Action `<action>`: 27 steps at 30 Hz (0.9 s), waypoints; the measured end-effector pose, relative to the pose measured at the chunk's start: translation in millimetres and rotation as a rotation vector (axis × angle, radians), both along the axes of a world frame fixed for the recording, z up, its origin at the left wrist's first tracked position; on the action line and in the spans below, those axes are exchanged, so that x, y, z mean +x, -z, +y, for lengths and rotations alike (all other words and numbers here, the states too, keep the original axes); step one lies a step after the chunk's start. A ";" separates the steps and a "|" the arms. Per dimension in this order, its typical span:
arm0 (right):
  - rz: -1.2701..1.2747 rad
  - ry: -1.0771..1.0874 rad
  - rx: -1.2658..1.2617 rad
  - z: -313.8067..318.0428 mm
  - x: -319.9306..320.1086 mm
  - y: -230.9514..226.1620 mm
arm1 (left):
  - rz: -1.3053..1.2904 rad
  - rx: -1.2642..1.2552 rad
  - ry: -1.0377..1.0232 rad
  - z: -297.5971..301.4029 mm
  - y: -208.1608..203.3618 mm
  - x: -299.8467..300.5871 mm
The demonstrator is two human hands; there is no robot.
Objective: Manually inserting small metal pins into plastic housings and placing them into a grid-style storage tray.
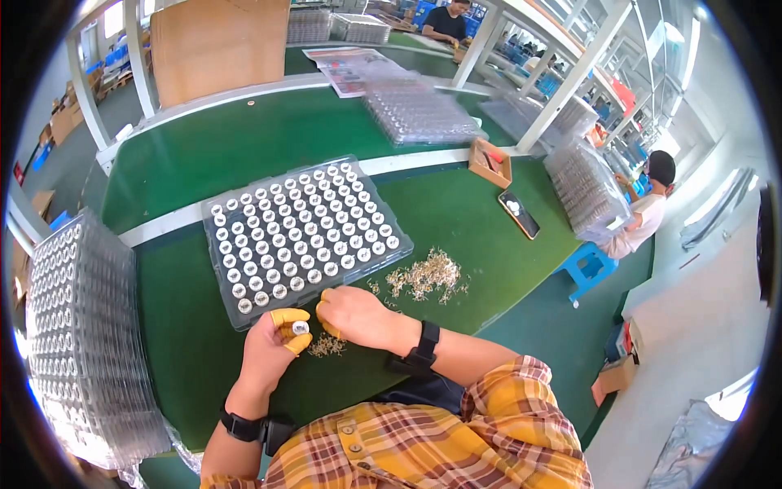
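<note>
While the left hand (267,346) pinches a small, round white part (300,327) between yellow-covered thumb and fingers, just this side of the clear plastic tray (384,257), the right hand (358,316) curls beside it, fingertips drawn close; whether they grip anything, I can't tell. Brass-coloured metal pieces (328,346) lie heaped on the green tabletop (489,265).

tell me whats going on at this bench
A person seated at a green table has a small round white part in the grip of the left hand. The right hand is close beside it, near a small pile of tiny pieces; what it holds, if anything, is hidden. Ahead lies a tray with rows of similar white parts, and a larger pile sits to the right.
</note>
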State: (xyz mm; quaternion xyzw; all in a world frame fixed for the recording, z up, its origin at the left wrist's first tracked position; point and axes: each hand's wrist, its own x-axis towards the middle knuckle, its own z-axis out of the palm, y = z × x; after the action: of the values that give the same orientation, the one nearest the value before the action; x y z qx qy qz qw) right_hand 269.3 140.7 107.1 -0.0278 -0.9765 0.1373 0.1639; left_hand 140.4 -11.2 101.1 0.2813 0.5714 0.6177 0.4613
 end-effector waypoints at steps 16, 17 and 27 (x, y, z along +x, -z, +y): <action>0.066 0.077 -0.374 -4.4 1.6 -4.2 | -0.034 0.059 -0.043 1.7 23.1 -3.0; 0.123 0.069 -0.471 -4.2 1.2 3.3 | -0.015 0.088 -0.047 -0.8 25.1 -1.4; 0.296 0.210 -1.160 -15.8 0.5 -6.5 | 0.300 0.311 -0.171 13.8 19.4 -0.3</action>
State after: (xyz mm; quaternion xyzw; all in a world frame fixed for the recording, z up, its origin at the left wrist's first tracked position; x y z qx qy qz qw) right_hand 269.8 124.9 113.6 -0.1892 -0.7011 0.6327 0.2688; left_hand 140.1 2.6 81.7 0.3883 0.5531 0.6865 0.2683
